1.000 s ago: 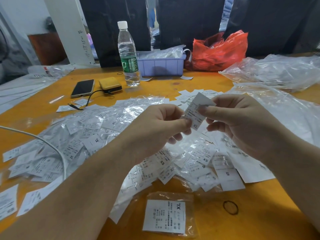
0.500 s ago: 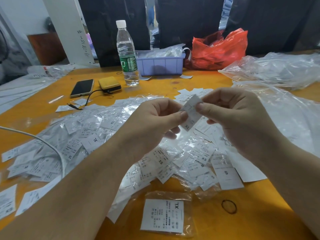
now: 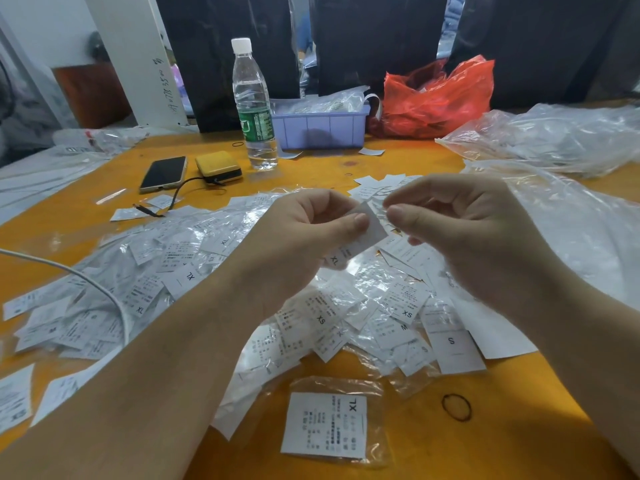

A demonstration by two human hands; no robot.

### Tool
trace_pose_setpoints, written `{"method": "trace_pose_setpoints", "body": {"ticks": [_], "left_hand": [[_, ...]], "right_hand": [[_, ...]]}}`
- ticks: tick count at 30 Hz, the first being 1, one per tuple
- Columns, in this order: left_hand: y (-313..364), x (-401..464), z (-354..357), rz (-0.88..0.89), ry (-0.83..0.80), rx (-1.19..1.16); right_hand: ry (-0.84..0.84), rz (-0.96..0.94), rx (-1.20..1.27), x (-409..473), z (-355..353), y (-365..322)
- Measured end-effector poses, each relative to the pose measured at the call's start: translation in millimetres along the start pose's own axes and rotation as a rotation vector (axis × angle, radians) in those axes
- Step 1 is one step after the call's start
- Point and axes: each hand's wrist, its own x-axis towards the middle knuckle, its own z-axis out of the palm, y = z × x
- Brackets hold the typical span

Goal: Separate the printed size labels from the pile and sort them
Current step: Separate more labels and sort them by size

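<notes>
Paper labels, white with black size letters, lie in a big messy pile (image 3: 263, 296) across the middle of the orange tabletop (image 3: 311, 171), mixed up with crinkly clear plastic.

Both hands are lifted above the pile. The left hand (image 3: 304, 233) has its thumb and fingers (image 3: 358, 221) pinched on one label (image 3: 360, 239), and the letters XL show at its lower end. A moment ago both hands were pinching this label together. Now the right hand (image 3: 464, 230) has let go. Its thumb and first finger are close together right beside the label's top edge, but I cannot tell if they hold a thin bit of plastic or nothing at all.

It looks to me like the label has just been pulled free, so now it only needs to go to its own spot. One XL label in a clear bag (image 3: 327, 424) lies alone near the front edge of the tabletop, and that seems the likely place for it. An S label (image 3: 453, 344) sits at the front right side of the pile, beside XS ones.

Lots of labels are unsorted, so the job looks far from done.
</notes>
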Motion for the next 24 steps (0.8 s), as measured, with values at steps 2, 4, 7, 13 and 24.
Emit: {"method": "trace_pose_setpoints", "body": {"ticks": [2, 4, 7, 13, 24], "left_hand": [[-0.1, -0.2, 0.4, -0.002, 0.001, 0.005], [-0.4, -0.7, 1.0, 0.005, 0.006, 0.037], [-3.2, -0.6, 0.8, 0.028, 0.058, 0.217], [-9.2, -1.5, -2.8, -0.036, 0.072, 0.643], [-11.9, -2.4, -5.0, 0.026, 0.075, 0.955]], "right_hand": [[-0.024, -0.010, -0.022, 0.5, -1.5, -0.5], [-0.094, -0.016, -0.056, -0.6, 1.2, -1.1], [-0.114, -0.039, -0.133, -0.8, -2.0, -2.2], [-0.068, 0.019, -0.493, 4.2, -22.6, 5.3], [-0.133, 0.233, -0.817, 5.9, -23.7, 8.2]]}}
